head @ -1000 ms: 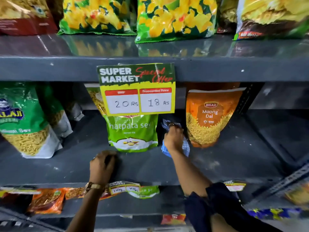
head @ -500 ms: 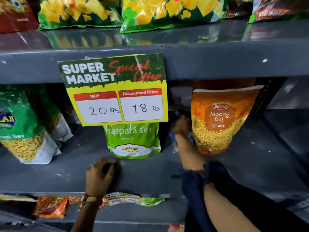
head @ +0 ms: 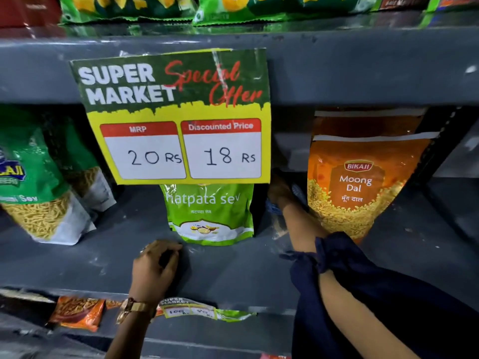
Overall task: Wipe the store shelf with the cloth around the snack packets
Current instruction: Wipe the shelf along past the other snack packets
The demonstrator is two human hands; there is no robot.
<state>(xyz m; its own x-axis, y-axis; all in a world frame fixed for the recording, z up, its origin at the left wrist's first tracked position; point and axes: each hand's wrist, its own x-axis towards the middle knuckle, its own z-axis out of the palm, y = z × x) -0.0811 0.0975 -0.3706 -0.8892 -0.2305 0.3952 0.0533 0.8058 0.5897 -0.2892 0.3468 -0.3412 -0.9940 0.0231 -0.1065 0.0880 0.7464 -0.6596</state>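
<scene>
We are reaching deep into the grey store shelf with our right hand, which is pressing a blue cloth down in the gap between the green sev packet and the orange Moong Dal packet. Only small bits of the cloth are showing under and beside the hand, and we cannot tell how the fingers are closing on it, since the spot is dark and partly hidden. Our left hand is resting on the front part of the shelf just before the sev packet, fingers curled and holding nothing. A watch is sitting on that wrist. A yellow and green price sign is hanging from the shelf above, covering the top of the sev packet. Another green packet is leaning at the far left
</scene>
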